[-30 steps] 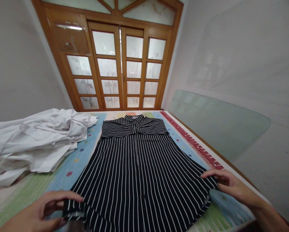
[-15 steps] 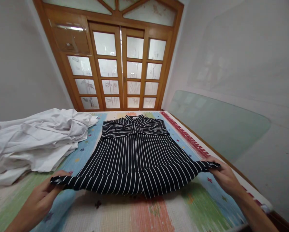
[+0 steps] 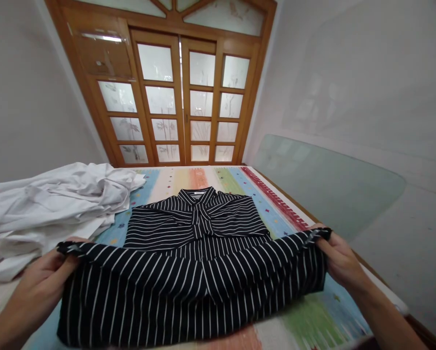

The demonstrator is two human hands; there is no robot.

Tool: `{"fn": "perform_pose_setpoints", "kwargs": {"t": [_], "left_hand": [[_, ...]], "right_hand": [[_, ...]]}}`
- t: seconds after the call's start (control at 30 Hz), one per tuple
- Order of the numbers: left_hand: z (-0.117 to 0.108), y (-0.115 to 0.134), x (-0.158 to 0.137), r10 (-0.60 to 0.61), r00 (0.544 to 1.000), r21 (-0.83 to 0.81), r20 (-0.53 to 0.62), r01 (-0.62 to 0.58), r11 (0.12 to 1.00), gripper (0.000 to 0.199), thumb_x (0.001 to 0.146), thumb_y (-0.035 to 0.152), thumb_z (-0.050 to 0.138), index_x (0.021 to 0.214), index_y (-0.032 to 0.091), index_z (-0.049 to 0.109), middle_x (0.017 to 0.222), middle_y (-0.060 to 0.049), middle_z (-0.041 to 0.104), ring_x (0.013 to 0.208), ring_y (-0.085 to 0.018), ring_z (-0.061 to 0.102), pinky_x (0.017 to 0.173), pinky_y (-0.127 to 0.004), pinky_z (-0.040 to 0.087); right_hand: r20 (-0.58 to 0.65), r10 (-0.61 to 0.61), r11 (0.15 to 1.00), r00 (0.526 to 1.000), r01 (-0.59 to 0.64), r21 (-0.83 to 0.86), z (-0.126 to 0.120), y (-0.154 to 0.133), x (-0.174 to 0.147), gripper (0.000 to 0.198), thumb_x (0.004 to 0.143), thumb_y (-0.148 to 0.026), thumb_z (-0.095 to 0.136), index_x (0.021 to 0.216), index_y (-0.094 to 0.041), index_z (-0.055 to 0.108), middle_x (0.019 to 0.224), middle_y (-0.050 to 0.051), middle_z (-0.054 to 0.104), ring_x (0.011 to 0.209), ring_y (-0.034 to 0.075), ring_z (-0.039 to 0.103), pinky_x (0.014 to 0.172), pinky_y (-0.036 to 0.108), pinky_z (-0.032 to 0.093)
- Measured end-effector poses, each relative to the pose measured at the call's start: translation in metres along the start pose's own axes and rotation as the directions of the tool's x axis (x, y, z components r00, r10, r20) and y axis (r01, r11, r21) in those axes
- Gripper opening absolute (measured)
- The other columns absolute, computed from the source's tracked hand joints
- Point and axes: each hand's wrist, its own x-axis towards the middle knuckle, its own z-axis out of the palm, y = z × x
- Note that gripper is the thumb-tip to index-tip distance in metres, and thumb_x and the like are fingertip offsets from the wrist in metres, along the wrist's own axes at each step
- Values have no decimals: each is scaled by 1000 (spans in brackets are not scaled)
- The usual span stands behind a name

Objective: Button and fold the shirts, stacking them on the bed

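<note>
A black shirt with white stripes (image 3: 199, 272) lies before me, its collar at the far end and its sleeves folded across the chest. My left hand (image 3: 55, 270) is closed on the left corner of its hem. On the opposite side, my right hand (image 3: 336, 253) pinches the right hem corner. Between both hands the hem is raised and sags a little in the middle, with a fold of cloth hanging toward me. The upper part with the collar rests flat on the patterned cover.
A heap of white cloth (image 3: 53, 209) lies at the left. Beneath everything is a colourful patterned cover (image 3: 308, 321). A pale glass panel (image 3: 327, 180) leans along the right wall. Wooden doors with frosted panes (image 3: 181, 97) stand at the back.
Both hands have lifted the shirt's hem. The whole shirt has slid toward me, its collar now nearer, and the lower part hangs in a deep fold. The white cloth stays put.
</note>
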Motion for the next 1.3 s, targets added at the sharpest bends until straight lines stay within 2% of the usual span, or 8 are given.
{"fn": "perform_pose_setpoints", "kwargs": {"t": [0.1, 0.33, 0.53, 0.63, 0.8, 0.97, 1.13, 1.3], "left_hand": [[5, 22, 15, -58, 998, -58, -16, 57, 997, 58, 58, 80, 54, 69, 23, 60, 65, -1, 62, 68, -25, 61, 69, -37, 55], [30, 77, 42, 143, 972, 76, -186, -131, 988, 26, 77, 43, 48, 67, 19, 52, 60, 3, 52, 62, -13, 48, 56, -22, 38], [62, 84, 77, 346, 933, 369, -101, -288, 884, 39, 99, 41, 32, 90, 13, 58, 72, 1, 51, 68, -13, 51, 69, -25, 35], [82, 71, 93, 337, 940, 481, -58, -270, 834, 46, 100, 43, 27, 104, 11, 61, 77, -5, 60, 73, -19, 59, 70, -28, 37], [120, 28, 108, 135, 990, 585, -49, -81, 807, 48, 98, 40, 25, 107, 12, 63, 79, -15, 69, 74, -29, 65, 66, -33, 41], [142, -5, 102, -3, 994, 637, 107, -66, 768, 53, 98, 39, 23, 113, 7, 63, 91, -25, 71, 82, -35, 68, 70, -39, 45], [147, -11, 98, -44, 990, 673, 133, -58, 737, 55, 98, 39, 21, 125, 8, 58, 96, -25, 72, 90, -38, 68, 73, -43, 48], [143, -7, 106, -66, 987, 696, 145, -54, 716, 55, 99, 39, 19, 124, 10, 58, 101, -24, 72, 96, -37, 68, 79, -42, 49]], "right_hand": [[-63, -22, 999, 998, 24, 23, 9, -2, 19, 46, 75, -67, 67, 80, -22, 62, 70, 3, 64, 66, 20, 64, 59, 28, 53], [-104, -154, 987, 983, 157, 21, 49, -21, 82, 50, 78, -70, 62, 86, -21, 64, 76, 2, 67, 75, 21, 63, 69, 31, 53], [-138, -312, 949, 940, 300, -101, 91, -18, 139, 54, 85, -70, 49, 88, -19, 64, 85, 4, 69, 86, 23, 61, 83, 36, 49], [-114, -333, 922, 936, 298, -248, 106, 1, 158, 54, 90, -67, 41, 87, -18, 64, 89, 8, 69, 89, 26, 61, 86, 38, 47], [-73, -136, 814, 988, 70, -576, 128, 46, 168, 48, 98, -50, 31, 85, -17, 62, 90, 15, 70, 86, 27, 61, 81, 37, 44], [14, 49, 612, 999, -19, -790, 144, 75, 159, 40, 102, -35, 32, 98, -12, 65, 102, 19, 70, 95, 27, 64, 83, 33, 42], [-47, 159, 455, 986, -116, -883, 150, 78, 156, 45, 104, -40, 28, 116, -14, 63, 102, 17, 71, 97, 27, 67, 81, 33, 45], [-86, 204, 407, 975, -164, -898, 147, 72, 163, 49, 104, -41, 24, 117, -16, 63, 108, 17, 70, 104, 28, 66, 84, 34, 47]]}}
